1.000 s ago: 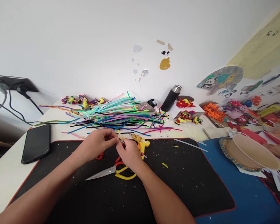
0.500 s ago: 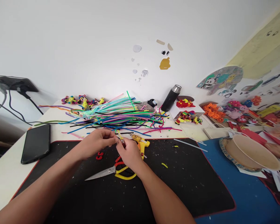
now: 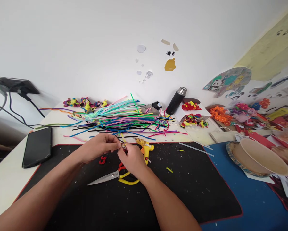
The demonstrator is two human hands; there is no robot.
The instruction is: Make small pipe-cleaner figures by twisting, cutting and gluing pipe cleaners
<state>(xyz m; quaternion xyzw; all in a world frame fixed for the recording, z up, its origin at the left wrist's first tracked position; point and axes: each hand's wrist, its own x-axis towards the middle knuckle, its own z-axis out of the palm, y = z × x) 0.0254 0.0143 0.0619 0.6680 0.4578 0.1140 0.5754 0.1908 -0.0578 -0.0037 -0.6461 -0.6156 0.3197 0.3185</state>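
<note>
Over the black mat, my left hand [image 3: 104, 147] pinches thumb and fingers together on something too small to make out. My right hand [image 3: 132, 160] is closed round what looks like a dark red lighter [image 3: 124, 148] with a metal top, held right beside the left fingertips. Below the right hand lie scissors [image 3: 104, 178] with red and yellow handles, blades pointing left. A yellow glue gun [image 3: 148, 150] rests just behind the right hand. Small red curled pieces [image 3: 102, 160] lie beneath the left hand.
Colourful pipe cleaners [image 3: 124, 120] are piled along the wall. A phone [image 3: 37, 147] lies at left. A black flask [image 3: 176, 100] leans near a white box with small figures. Farther right are a bowl [image 3: 261, 157] and another person's hand [image 3: 282, 154]. Clear glue sticks [image 3: 196, 149] lie on the mat's back edge.
The lighter's metal top now shows between my hands, and my right hand has shifted slightly left. My left hand stays nearly in place.
</note>
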